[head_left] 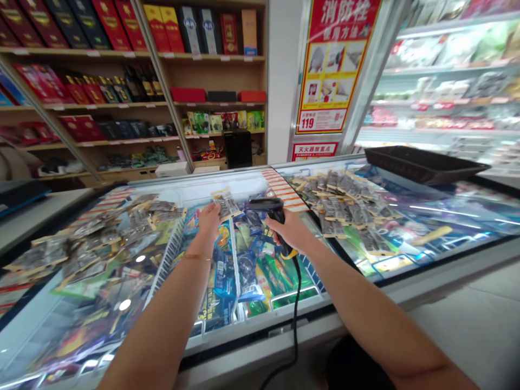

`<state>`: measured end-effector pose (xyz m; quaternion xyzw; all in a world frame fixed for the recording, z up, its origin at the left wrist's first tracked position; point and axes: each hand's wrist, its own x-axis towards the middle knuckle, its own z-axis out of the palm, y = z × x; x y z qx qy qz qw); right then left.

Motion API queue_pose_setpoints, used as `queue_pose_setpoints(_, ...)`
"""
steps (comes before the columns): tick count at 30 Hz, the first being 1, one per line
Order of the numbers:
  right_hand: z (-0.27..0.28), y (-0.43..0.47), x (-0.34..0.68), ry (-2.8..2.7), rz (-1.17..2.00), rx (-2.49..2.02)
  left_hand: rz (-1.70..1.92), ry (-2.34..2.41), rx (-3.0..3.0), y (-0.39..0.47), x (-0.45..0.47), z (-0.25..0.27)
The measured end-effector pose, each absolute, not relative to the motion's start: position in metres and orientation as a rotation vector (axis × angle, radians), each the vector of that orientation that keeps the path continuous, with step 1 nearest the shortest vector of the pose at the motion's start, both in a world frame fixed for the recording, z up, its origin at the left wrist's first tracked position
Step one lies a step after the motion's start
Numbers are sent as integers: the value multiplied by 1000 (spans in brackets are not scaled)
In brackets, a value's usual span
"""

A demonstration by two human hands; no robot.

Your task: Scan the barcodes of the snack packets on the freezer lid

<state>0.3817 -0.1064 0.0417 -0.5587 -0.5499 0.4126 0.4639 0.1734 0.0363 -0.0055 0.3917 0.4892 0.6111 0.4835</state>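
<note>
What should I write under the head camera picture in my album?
Left hand holds a small packet; right hand grips a black scanner above a chest freezer.

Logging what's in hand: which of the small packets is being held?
The packet in the left hand, held up near the black scanner; the others lie in the left pile and right pile.

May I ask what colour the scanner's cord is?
The cord is black, clearest in the head view.
</note>
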Motion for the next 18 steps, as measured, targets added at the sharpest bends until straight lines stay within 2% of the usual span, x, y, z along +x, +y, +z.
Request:
queue_pose_setpoints(6,75,-125,451,-1223,910,-1332,1408,1134,1011,35,228,16)
queue_pose_setpoints(13,93,-161,562,-979,701,-1464,1219,993,1186,33,360,38)
queue_pose_setpoints(18,91,-182,605,-844,632,-1483,1139,958,1359,17,444,33)
